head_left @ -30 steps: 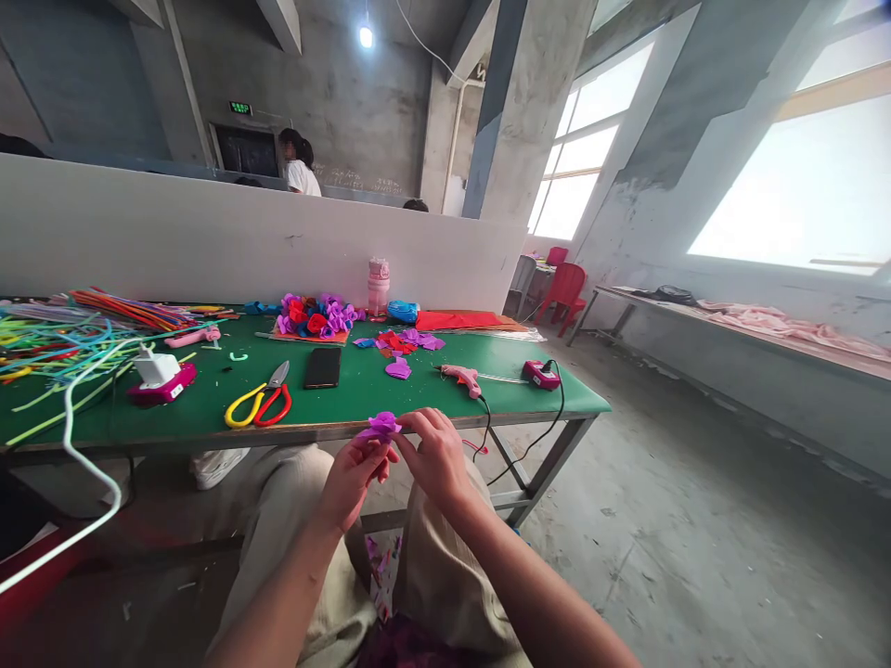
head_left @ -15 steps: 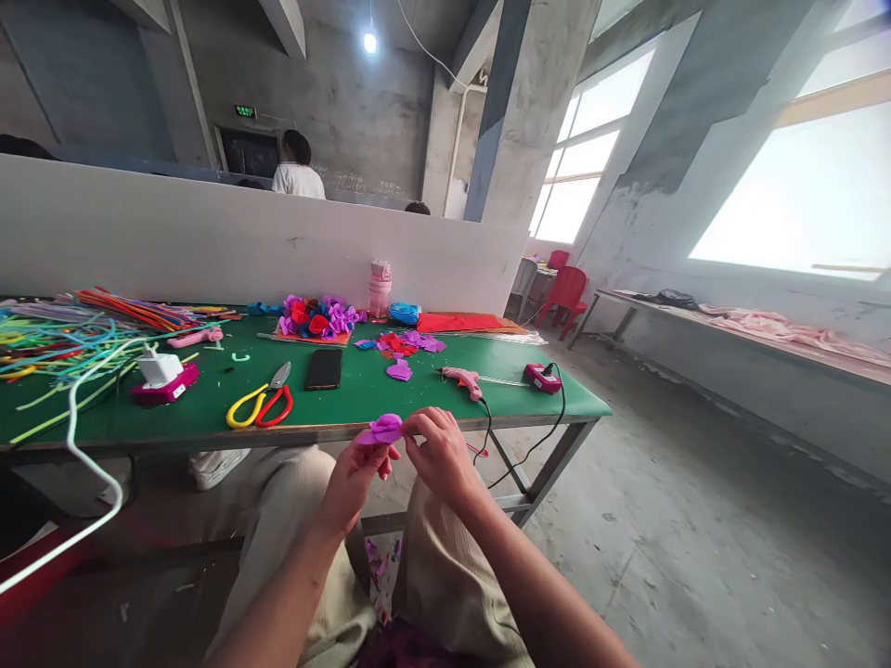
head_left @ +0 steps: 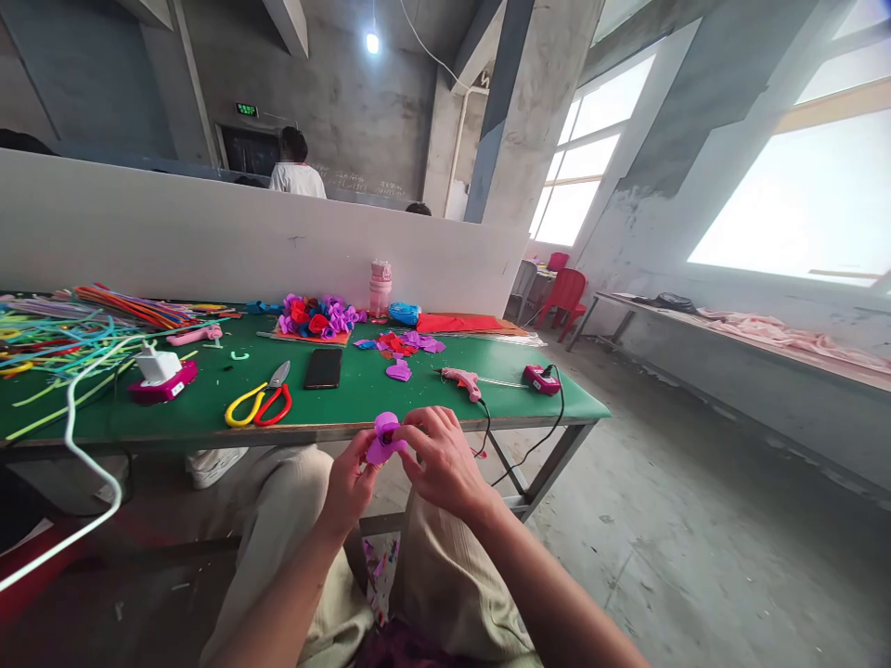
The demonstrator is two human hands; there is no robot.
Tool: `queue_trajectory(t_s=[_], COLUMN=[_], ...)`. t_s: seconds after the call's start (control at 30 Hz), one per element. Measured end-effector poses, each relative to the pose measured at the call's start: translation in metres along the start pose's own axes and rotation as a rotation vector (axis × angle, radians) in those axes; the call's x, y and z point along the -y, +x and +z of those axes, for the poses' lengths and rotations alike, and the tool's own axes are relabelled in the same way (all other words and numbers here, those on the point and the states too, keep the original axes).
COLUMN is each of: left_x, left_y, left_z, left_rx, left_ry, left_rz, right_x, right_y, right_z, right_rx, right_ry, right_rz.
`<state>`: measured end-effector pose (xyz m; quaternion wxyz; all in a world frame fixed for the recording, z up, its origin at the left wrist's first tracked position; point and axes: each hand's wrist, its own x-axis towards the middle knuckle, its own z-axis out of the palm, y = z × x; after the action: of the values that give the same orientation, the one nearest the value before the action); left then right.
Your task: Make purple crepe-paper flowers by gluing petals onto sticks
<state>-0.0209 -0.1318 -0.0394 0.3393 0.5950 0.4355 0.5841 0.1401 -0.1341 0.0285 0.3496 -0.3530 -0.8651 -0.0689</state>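
A purple paper flower [head_left: 384,440] with a dark centre is held above my lap, just off the table's front edge. My left hand [head_left: 350,482] pinches it from the left side. The fingers of my right hand [head_left: 440,455] are closed on its right petals. Beyond the hands, on the green table [head_left: 376,394], lie a heart-shaped purple piece [head_left: 399,370] and a pile of purple, red and blue petals [head_left: 404,344]. A pink glue gun [head_left: 460,380] rests to the right of them.
Scissors [head_left: 268,397] and a black phone [head_left: 323,368] lie left of centre. Finished-looking flowers [head_left: 318,317], a pink bottle [head_left: 380,289] and coloured stems [head_left: 62,339] are farther back. A person [head_left: 298,167] is behind the white partition [head_left: 278,237].
The purple flower has been tipped so its dark centre shows. My left fingers have shifted on it, and my right fingers have moved over its right side.
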Motion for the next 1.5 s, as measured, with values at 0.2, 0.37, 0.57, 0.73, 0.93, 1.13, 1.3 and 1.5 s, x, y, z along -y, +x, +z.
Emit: queue_trajectory(t_s=[0.2,0.37,0.57,0.73,0.93,1.13,1.3,1.5], left_x=[0.000,-0.002,0.000,0.004,0.005,0.000,0.004,0.009], left_y=[0.000,0.000,0.000,0.000,0.001,0.001,0.002,0.003], left_z=[0.000,0.000,0.000,0.000,0.000,0.000,0.001,0.001], left_rx=[-0.006,-0.005,0.001,0.010,-0.025,-0.121,-0.152,-0.155], left_ry=[-0.019,0.006,-0.003,-0.010,-0.063,-0.169,-0.187,-0.134], left_rz=[-0.006,-0.007,-0.003,-0.013,-0.002,-0.032,-0.002,-0.027], right_x=[-0.003,-0.003,-0.003,-0.004,-0.001,0.004,0.012,0.021], right_y=[-0.001,-0.002,-0.002,-0.003,-0.004,-0.012,-0.008,0.003], right_z=[0.004,0.003,0.002,0.002,-0.007,-0.003,0.010,0.012], right_rx=[-0.012,-0.006,0.016,0.026,0.006,-0.191,-0.081,-0.065], right_ry=[-0.039,-0.042,-0.027,-0.019,0.057,0.659,1.089,1.255], right_rz=[0.027,0.015,-0.005,-0.012,-0.001,0.478,0.777,0.920])
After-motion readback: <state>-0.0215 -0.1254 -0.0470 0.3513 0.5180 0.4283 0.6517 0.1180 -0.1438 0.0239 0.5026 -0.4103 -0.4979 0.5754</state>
